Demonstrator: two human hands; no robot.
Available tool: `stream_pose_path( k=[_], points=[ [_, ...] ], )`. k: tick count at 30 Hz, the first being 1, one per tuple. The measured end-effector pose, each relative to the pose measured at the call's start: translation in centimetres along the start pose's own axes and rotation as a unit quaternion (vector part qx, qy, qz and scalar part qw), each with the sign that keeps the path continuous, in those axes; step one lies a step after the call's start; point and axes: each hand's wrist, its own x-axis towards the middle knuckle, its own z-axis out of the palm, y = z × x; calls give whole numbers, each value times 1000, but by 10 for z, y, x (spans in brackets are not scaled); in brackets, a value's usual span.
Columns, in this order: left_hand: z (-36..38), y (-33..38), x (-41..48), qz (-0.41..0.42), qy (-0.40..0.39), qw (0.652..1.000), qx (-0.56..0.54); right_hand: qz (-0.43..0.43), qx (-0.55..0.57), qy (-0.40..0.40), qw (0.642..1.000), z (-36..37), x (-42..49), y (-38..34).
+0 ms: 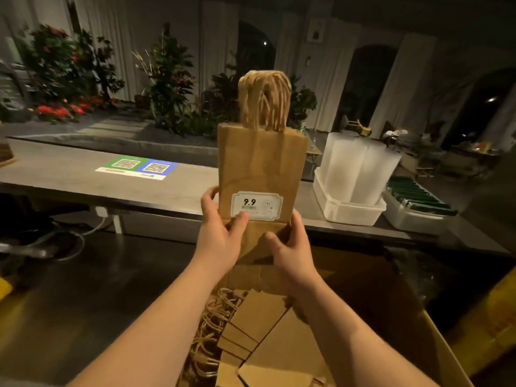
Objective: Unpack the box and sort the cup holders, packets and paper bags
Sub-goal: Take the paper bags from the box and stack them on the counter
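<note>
A stack of flat brown paper bags (259, 166) with twine handles on top stands upright above the open cardboard box (391, 308). A white label reading 9.9 is stuck on the front bag. My left hand (220, 233) grips the stack's lower left edge, thumb on the front by the label. My right hand (290, 247) grips the lower right edge, thumb on the folded bottom. More folded paper bags (259, 331) with twine handles lie inside the box below my arms.
A grey counter (83, 174) runs across behind, with a green and blue QR code sheet (136, 167) on it. At right stand a white tub (349, 205) with translucent sleeves and a tray of dark green packets (418, 196). Plants line the background.
</note>
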Motion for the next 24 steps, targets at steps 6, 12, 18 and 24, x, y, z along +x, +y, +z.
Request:
stream_pose_path(
  k=[6, 12, 18, 24],
  points=[
    [44, 19, 102, -139, -87, 984, 65, 88, -9, 64, 994, -39, 98, -9],
    [80, -8, 156, -197, -94, 969, 114, 205, -157, 123, 958, -53, 162, 20],
    [93, -19, 181, -287, -68, 934, 200, 246, -345, 94, 901, -65, 193, 24],
    [105, -25, 189, -305, -33, 931, 198, 240, -363, 143, 889, -61, 202, 34]
  ],
)
